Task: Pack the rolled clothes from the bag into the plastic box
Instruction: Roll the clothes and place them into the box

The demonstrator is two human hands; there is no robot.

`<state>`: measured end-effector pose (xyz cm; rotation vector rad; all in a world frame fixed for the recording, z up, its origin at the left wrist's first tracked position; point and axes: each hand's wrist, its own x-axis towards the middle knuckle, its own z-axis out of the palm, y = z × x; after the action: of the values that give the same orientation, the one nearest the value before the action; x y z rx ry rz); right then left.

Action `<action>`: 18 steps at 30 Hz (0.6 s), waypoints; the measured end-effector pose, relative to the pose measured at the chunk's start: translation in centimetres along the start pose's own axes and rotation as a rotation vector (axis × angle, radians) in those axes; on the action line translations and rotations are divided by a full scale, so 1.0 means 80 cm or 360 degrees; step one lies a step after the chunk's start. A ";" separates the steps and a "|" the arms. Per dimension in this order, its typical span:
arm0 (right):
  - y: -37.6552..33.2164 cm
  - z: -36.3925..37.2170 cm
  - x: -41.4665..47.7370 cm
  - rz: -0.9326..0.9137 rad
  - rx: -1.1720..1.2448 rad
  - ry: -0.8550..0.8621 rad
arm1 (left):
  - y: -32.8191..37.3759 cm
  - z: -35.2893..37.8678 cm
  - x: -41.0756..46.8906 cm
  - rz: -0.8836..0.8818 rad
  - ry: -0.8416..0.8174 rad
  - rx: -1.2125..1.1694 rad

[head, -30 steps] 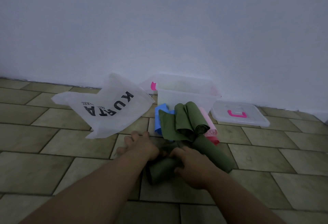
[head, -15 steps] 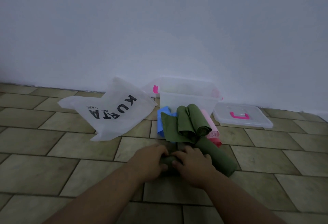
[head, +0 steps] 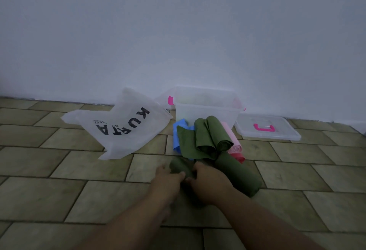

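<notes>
Your left hand (head: pixel 168 178) and right hand (head: pixel 211 182) have slid together, both now gripping the green roll (head: pixel 181 167) on the floor (head: pixel 79 170), just before the pile (head: pixel 204 139). It looks tightened, ready to lift into the plastic box (head: pixel 206 112) behind.

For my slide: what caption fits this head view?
Left hand and right hand grip a dark green cloth roll before a clear plastic box.

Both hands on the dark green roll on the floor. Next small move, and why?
Probably lift the dark green roll off the floor and carry it forward to the plastic box. The left hand and right hand both grip it, the box stands open beyond the pile of clothes, and its lid lies aside.
</notes>
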<state>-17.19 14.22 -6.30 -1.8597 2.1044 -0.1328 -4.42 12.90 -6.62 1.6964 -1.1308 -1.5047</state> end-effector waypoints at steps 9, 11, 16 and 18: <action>-0.016 0.013 -0.033 -0.0059 0.1010 -0.0247 | -0.004 -0.004 0.006 -0.0066 -0.0049 -0.0546; -0.019 0.010 -0.037 0.0003 0.1359 -0.0310 | -0.007 -0.010 0.005 -0.0075 -0.0041 -0.0618; -0.018 -0.033 -0.027 0.0019 0.1755 -0.0458 | 0.027 -0.011 -0.005 0.0069 -0.0090 -0.0726; -0.016 -0.070 -0.013 0.0018 0.1772 -0.0426 | 0.063 -0.008 0.005 0.0251 -0.0118 -0.0571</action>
<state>-17.59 14.21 -0.44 -1.0862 1.3549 -0.8072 -4.83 10.16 -2.34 1.2908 -0.9395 -1.5712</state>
